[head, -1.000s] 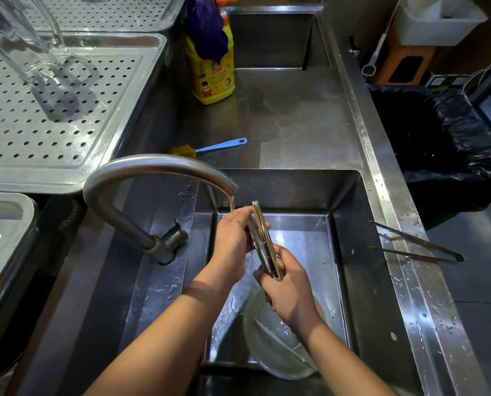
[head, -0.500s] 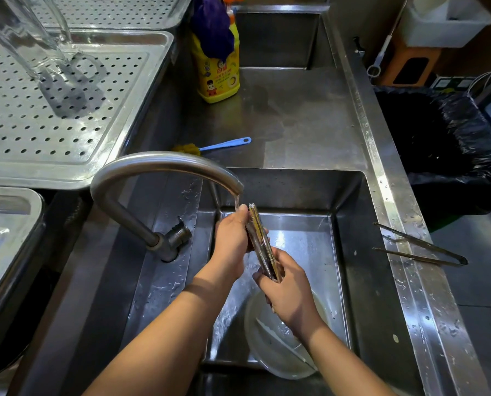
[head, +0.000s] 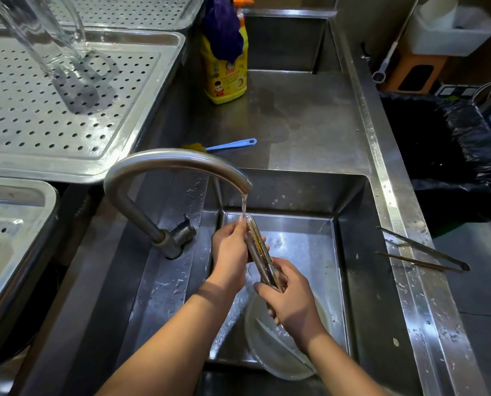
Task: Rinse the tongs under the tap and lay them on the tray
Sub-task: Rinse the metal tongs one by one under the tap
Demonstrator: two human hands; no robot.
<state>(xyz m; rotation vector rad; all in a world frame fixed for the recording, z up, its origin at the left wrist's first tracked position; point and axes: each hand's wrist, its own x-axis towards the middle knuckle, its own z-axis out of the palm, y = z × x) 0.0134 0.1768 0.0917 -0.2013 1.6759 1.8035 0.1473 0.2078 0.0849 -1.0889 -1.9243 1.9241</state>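
**Q:** What do the tongs [head: 260,250] look like, and where are they?

**A:** They are a slim metal pair, with the two arms pressed together so they read as one narrow strip. The surface is wet and shiny, and a yellowish glint runs along the edge facing the camera. They are held in the air over the basin of the sink [head: 353,252], above a pale bowl [head: 273,358] that lies on the sink floor.

**Q:** Which way does the long axis run?

**A:** It runs diagonally. The far end points up and away from the person, toward the spout of the tap [head: 175,164], where the thin stream of water [head: 243,205] strikes it. The near end slants down and to the right, into the right hand [head: 290,295].

**Q:** How are the fingers placed?

**A:** The left hand [head: 228,250] has its fingers curled round the upper part of the tongs, just below the stream. The right hand is clenched round the lower end.

**Q:** What else is on the bench?

**A:** A perforated tray [head: 67,110] stands to the left and carries a clear glass jug [head: 38,32]. A yellow detergent bottle [head: 225,78] and a blue-handled brush [head: 230,144] sit behind the sink. A second pair of tongs [head: 421,250] rests across the right rim, well apart from the hands.
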